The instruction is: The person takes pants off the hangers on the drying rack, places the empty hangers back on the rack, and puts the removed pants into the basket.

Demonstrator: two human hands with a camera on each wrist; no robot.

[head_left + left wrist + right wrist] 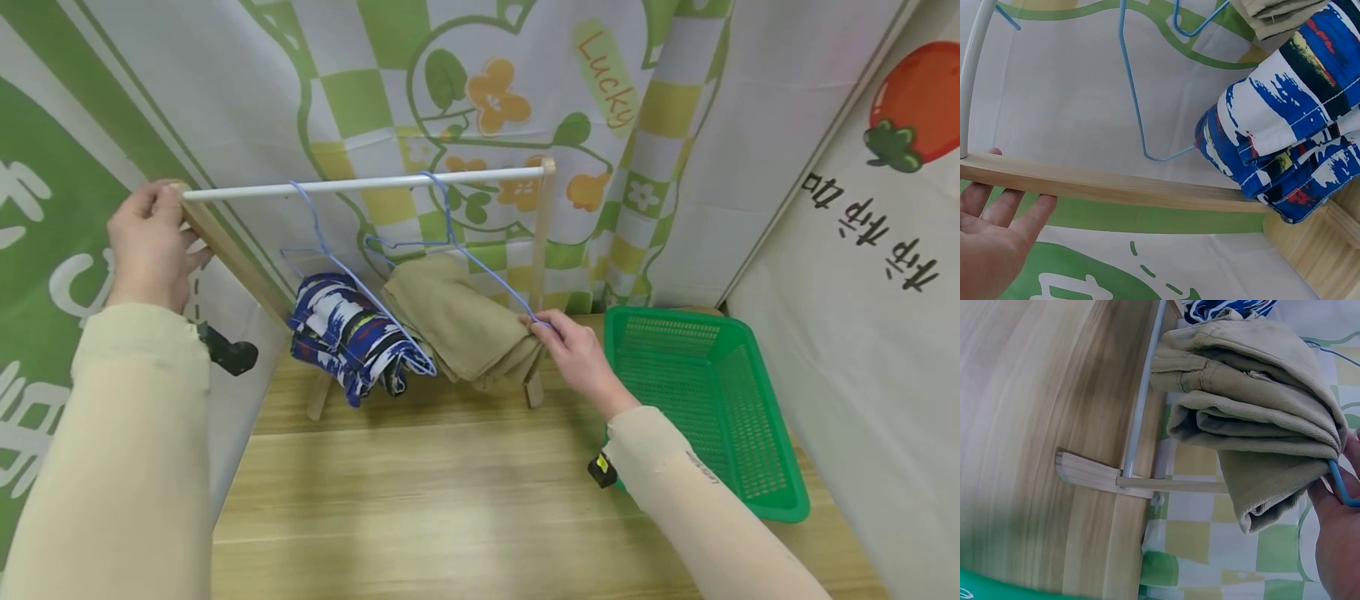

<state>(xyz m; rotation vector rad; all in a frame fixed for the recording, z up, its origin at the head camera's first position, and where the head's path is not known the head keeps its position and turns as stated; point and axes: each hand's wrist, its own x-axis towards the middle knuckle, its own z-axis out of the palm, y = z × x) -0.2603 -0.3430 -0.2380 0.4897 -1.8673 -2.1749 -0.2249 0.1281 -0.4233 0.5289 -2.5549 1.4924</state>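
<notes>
We appear to be straightening the khakis (457, 321), hung below the rack (363, 184). At the khakis' three o'clock, our right grip (579, 357), nearly closed, pinches the hanger (487, 275); at nine, our left grip (153, 250) pinches the rack's end. Next probably calls for releasing the hanger gently.

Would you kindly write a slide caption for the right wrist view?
The right hand holds a blue hanger carrying a folded khaki garment, with a wooden rack foot in view.
</notes>
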